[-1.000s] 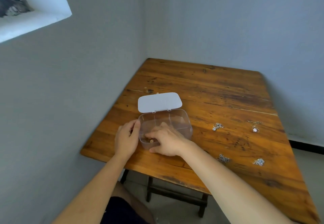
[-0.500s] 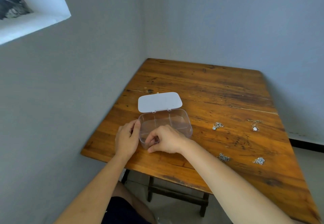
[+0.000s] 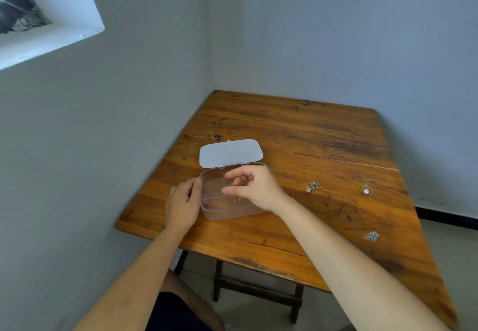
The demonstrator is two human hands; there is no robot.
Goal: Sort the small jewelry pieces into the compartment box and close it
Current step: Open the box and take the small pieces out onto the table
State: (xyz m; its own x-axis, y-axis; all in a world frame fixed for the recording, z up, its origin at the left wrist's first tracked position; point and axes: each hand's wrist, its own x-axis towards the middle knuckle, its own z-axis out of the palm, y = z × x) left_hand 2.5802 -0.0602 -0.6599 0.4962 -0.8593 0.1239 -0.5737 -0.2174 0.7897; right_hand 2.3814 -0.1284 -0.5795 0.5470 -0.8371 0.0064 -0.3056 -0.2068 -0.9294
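Note:
A clear plastic compartment box (image 3: 216, 209) stands near the table's left front corner, its lid (image 3: 231, 152) flipped open toward the back. My left hand (image 3: 184, 205) rests against the box's left wall. Above the box, my right hand (image 3: 254, 188) pinches a thin gold chain (image 3: 234, 193) that dangles into a middle compartment. Three silver jewelry pieces lie on the wood to the right: one (image 3: 313, 187) nearest the box, one (image 3: 366, 188) farther right, one (image 3: 372, 236) near the front.
The wooden table (image 3: 310, 136) is pushed into a corner, with grey walls on its left and back sides. Its front edge runs just below my wrists. A window ledge (image 3: 51, 38) sits high on the left wall.
My right hand has risen from the box's front compartment and now holds a gold chain dangling over the box. My left hand has stayed at the box's left side.

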